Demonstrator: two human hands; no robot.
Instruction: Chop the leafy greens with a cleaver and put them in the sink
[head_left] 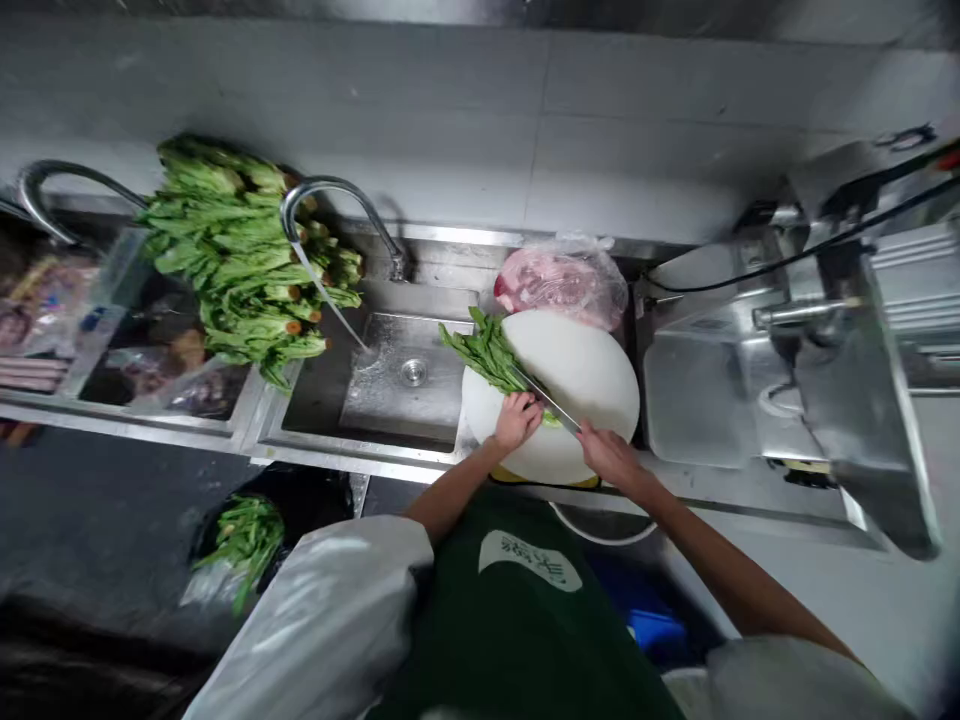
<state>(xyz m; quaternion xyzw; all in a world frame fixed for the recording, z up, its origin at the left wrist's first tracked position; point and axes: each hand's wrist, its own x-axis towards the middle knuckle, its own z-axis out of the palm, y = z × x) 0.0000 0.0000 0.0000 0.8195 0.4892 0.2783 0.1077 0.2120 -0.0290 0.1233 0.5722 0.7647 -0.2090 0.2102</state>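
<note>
On a round white cutting board point(592, 365) lies a leafy green vegetable point(491, 350), its leaves reaching over the board's left edge. The fingers of my left hand point(519, 420) are curled against it at its near side. Closed around a knife handle, my right hand point(609, 457) keeps the knife point(553, 400) slanted across the vegetable, blade pointing to the upper left. A pale green piece shows just beside my left fingertips. Part of the vegetable is hidden under the blade and my left fingers.
Bagged raw meat point(562, 280) sits behind the board. Left of it is a steel sink point(405, 375) with water running from a faucet point(337, 185). Many leafy stalks point(240, 260) are piled farther left. A slicing machine point(795, 330) stands right; a black-lined bin point(307, 500) holds green scraps below.
</note>
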